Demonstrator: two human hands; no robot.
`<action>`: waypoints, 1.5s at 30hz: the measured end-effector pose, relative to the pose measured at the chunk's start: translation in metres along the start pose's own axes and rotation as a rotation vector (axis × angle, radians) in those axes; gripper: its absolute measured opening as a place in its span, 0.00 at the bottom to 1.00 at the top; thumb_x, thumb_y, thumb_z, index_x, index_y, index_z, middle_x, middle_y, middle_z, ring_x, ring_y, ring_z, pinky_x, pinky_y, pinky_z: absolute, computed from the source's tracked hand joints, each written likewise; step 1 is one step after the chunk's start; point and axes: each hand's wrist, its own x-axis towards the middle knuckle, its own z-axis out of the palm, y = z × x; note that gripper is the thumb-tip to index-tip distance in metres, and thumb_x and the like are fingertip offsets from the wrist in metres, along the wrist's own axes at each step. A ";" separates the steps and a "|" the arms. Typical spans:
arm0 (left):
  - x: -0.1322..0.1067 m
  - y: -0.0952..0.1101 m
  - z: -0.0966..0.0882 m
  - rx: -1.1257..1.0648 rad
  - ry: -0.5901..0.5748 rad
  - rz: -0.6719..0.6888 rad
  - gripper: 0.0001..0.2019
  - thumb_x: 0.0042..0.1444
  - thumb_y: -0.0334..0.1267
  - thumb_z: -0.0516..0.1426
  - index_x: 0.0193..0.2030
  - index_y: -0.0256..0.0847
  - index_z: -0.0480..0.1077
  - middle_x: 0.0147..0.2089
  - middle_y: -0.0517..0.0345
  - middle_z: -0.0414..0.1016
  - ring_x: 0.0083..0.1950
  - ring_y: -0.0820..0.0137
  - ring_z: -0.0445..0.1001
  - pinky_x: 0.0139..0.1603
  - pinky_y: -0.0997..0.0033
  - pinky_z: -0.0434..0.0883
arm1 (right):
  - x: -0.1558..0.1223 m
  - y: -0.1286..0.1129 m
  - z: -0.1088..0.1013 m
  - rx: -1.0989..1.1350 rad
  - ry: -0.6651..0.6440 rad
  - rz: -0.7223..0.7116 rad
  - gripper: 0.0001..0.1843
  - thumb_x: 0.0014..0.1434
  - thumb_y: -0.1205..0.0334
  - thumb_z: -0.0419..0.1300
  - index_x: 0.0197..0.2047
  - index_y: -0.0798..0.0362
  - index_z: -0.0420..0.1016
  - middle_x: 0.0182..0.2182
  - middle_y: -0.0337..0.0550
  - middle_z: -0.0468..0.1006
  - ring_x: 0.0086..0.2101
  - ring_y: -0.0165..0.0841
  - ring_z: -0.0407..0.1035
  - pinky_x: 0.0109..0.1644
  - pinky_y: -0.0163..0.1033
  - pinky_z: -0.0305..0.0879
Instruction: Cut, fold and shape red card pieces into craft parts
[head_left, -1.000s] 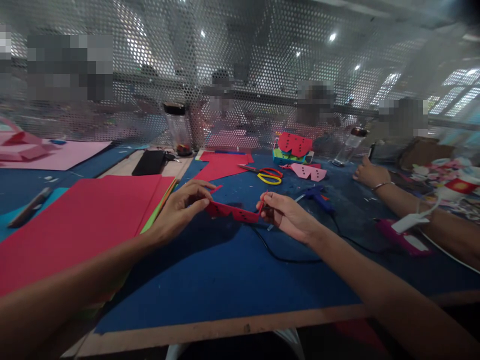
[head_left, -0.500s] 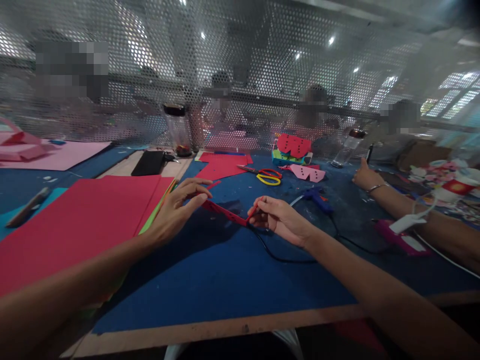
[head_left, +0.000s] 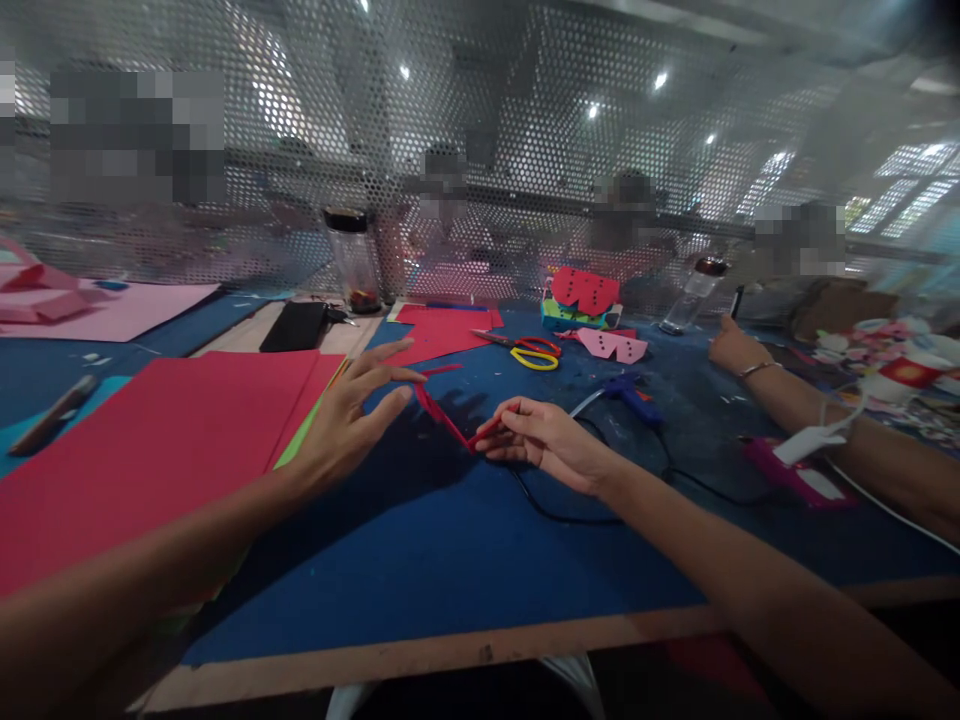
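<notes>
Between my hands is a pair of red paper glasses (head_left: 446, 420), bent at an angle near my right fingers. My right hand (head_left: 536, 440) pinches one folded side piece between thumb and fingers. My left hand (head_left: 364, 405) has its fingers spread at the far end of the glasses. Its fingertips touch or nearly touch the other side piece; I cannot tell which. Beyond my hands lie scissors (head_left: 536, 352) with red and yellow handles. Past my right hand lies a blue glue gun (head_left: 634, 400), and a pink pair of paper glasses (head_left: 611, 345) is farther back.
Large red paper sheets (head_left: 165, 440) are stacked on the left, near a black phone-like object (head_left: 294, 327). Glass bottles (head_left: 351, 265) stand by the perforated metal screen (head_left: 480, 130). Right, another person's hand (head_left: 735, 348) holds a dark, thin object. The glue gun's black cable (head_left: 562, 520) crosses the table.
My left fingers have spread and let go of their end of the red paper glasses. My right hand has shifted slightly left with the glasses, which now show more edge-on.
</notes>
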 end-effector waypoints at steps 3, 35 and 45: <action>-0.003 0.021 0.007 0.043 -0.003 0.108 0.10 0.66 0.42 0.55 0.46 0.44 0.77 0.62 0.52 0.75 0.68 0.56 0.67 0.70 0.45 0.62 | 0.000 0.000 0.002 -0.006 0.004 -0.008 0.12 0.63 0.56 0.68 0.42 0.55 0.74 0.45 0.50 0.83 0.44 0.34 0.80 0.50 0.37 0.76; -0.021 0.043 0.050 0.288 -0.048 0.207 0.04 0.63 0.36 0.58 0.36 0.45 0.73 0.35 0.63 0.80 0.42 0.66 0.76 0.70 0.49 0.56 | -0.003 0.003 0.014 -0.403 0.148 -0.184 0.17 0.64 0.45 0.63 0.37 0.51 0.80 0.33 0.41 0.82 0.37 0.34 0.77 0.46 0.40 0.74; -0.022 0.042 0.051 0.279 -0.042 0.210 0.04 0.64 0.37 0.58 0.39 0.47 0.75 0.33 0.63 0.79 0.43 0.65 0.75 0.71 0.47 0.57 | -0.002 0.005 0.012 -0.537 0.168 -0.229 0.12 0.60 0.51 0.68 0.38 0.51 0.79 0.33 0.40 0.81 0.36 0.33 0.76 0.46 0.40 0.72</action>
